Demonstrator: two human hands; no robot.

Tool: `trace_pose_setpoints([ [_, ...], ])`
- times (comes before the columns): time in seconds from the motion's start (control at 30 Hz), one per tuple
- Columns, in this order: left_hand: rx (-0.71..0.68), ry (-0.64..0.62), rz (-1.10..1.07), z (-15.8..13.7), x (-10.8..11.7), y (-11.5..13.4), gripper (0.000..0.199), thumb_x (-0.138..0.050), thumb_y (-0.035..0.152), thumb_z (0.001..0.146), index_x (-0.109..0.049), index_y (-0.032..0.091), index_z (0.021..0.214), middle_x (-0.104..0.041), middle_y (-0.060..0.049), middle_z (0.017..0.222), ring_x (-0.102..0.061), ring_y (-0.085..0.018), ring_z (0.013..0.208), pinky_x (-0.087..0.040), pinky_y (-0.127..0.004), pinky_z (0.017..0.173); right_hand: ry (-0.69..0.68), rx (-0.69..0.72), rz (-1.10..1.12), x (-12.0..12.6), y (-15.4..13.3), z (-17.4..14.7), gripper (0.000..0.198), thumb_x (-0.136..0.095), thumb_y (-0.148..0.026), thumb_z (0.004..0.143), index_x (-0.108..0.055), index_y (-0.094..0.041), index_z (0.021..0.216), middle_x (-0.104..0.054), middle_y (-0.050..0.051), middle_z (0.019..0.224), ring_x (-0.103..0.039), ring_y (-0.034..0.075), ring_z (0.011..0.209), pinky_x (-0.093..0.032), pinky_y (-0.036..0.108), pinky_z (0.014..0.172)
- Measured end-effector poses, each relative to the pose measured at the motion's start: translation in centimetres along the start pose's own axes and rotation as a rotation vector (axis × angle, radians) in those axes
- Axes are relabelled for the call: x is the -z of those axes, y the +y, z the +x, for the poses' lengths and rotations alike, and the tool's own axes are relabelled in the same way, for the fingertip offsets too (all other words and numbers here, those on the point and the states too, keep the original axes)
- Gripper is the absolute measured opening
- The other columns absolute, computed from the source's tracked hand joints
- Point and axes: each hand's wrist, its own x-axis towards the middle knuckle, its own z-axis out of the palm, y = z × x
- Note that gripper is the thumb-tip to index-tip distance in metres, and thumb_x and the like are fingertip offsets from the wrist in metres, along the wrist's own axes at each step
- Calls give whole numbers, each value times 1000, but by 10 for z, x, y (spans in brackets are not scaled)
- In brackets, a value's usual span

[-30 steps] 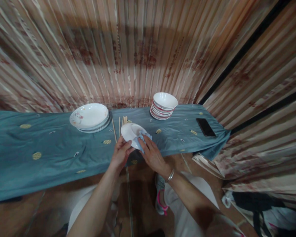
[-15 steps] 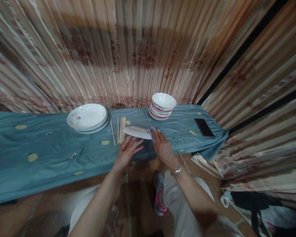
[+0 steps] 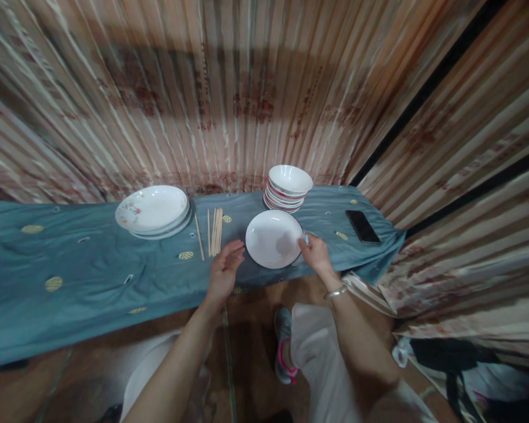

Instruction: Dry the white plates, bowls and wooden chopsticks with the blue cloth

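Observation:
My right hand point(image 3: 316, 252) grips the right rim of a round white plate point(image 3: 273, 238) with a dark edge. A scrap of pale blue cloth point(image 3: 307, 238) shows between those fingers and the rim. The plate's inner face is turned up toward me, near the front of the table. Just left of the plate, my left hand point(image 3: 226, 267) is open, fingers loosely extended and apart from the rim. Several wooden chopsticks point(image 3: 216, 232) lie side by side beyond my left hand, and one chopstick point(image 3: 199, 236) rests apart from them.
A stack of white bowls point(image 3: 288, 187) with red bands stands behind the plate. At the left is a stack of larger floral plates point(image 3: 153, 210). A black phone point(image 3: 362, 226) lies at the right on the blue tablecloth point(image 3: 92, 282). Pleated curtains point(image 3: 229, 100) hang behind.
The plate has turned from nearly edge-on to face-up and shifted right. My right hand has moved right with it, while my left hand no longer reaches under its edge.

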Motion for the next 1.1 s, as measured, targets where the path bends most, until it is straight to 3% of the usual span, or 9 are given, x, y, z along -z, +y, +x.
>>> trace_pose_setpoints([
  [0.1,39,71,46,2,-6,-17,40,-71,24,69,-65,23,109,-59,-8,130,-49,-27,126,-33,-45,108,-29,-76,111,1,14,5,25,-45,-30,81,-64,-16,71,-60,2,61,-53,16,59,-32,23,55],
  [0.27,246,-105,-116,-5,-25,-35,58,-74,26,66,-60,18,121,-46,-14,143,-41,-30,133,-30,-46,110,-48,-133,152,4,32,8,25,-47,-32,77,-62,-16,64,-55,-1,54,-51,14,56,-32,22,52],
  [0.43,270,-203,-199,-10,-39,-39,61,-75,30,65,-61,17,123,-46,-15,143,-34,-30,137,-28,-46,111,-69,-187,108,6,48,13,27,-50,-32,77,-62,-16,60,-57,0,53,-54,16,57,-34,22,51],
  [0.8,262,-303,-164,-15,-63,-40,53,-70,27,69,-62,22,121,-42,-9,145,-29,-24,139,-20,-42,115,-31,-249,-131,11,66,22,33,-54,-40,87,-71,-13,80,-72,18,85,-68,26,81,-42,28,65],
  [1.1,223,-345,-128,-19,-74,-40,48,-68,27,71,-64,23,119,-45,-7,144,-31,-26,139,-21,-44,115,-14,-258,-242,10,63,28,34,-53,-40,89,-69,-10,93,-70,21,93,-68,28,87,-46,32,74],
])
